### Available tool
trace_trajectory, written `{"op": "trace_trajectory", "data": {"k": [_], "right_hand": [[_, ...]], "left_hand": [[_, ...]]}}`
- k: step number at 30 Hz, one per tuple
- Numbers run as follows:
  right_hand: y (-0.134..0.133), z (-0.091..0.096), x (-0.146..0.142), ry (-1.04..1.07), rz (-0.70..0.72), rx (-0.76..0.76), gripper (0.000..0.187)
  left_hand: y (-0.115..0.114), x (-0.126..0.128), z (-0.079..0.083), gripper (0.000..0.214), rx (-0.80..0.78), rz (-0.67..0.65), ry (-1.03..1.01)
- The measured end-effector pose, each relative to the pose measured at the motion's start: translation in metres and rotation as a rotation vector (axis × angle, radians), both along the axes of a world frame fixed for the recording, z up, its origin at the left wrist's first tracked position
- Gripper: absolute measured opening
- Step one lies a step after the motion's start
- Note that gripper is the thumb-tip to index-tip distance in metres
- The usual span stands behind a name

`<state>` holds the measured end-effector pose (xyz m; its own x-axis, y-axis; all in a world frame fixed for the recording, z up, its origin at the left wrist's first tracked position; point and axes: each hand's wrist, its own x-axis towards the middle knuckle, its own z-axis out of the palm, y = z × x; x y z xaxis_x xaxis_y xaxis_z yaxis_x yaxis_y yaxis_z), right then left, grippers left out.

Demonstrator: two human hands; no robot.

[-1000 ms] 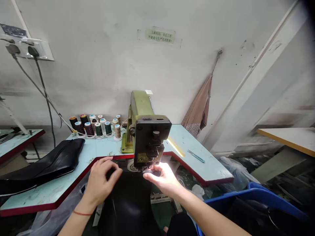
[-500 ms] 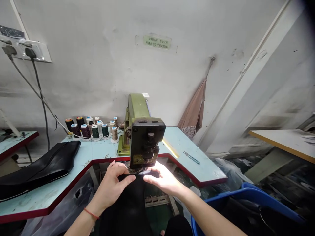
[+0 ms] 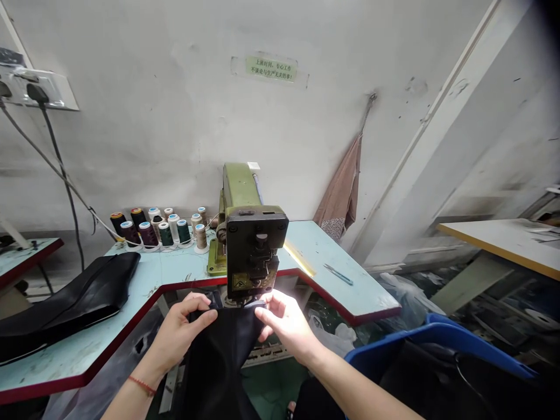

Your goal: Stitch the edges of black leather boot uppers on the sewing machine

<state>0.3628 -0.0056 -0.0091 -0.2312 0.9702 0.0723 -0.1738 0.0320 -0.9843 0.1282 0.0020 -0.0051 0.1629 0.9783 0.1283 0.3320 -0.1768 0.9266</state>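
Observation:
A piece of black leather-like material [image 3: 225,350] hangs down from the head of a green and black sewing machine [image 3: 256,251]. My left hand [image 3: 181,326] pinches its upper edge on the left, thumb on the near side. On the right, my right hand [image 3: 284,321] pinches the same edge between thumb and fingers, just below the machine head. The edge between my hands lies close in front of the needle area. Whether it touches the needle is hidden by the machine head.
Several thread spools [image 3: 165,233] stand on the pale blue table [image 3: 170,268], left of the machine. A second black piece [image 3: 83,291] lies at the left. Thread snips [image 3: 338,274] and a yellow strip [image 3: 300,259] lie at the right. A blue bin [image 3: 371,347] with black pieces stands at lower right.
My left hand has moved left, away from my right hand, so more of the black edge shows between them. The material looks stretched wider. The view has shifted slightly.

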Motion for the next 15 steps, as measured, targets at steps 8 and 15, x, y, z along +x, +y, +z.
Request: {"op": "trace_trajectory", "data": {"k": [8,15], "right_hand": [[-0.018,-0.003,-0.028,0.052,-0.181,-0.077,0.044],[-0.021,0.005,-0.042,-0.011,-0.270,-0.080,0.043]], "left_hand": [[-0.002,-0.022,-0.018,0.041,-0.042,0.055,-0.105],[-0.005,-0.030,-0.025,0.044,-0.055,0.084,-0.123]]}}
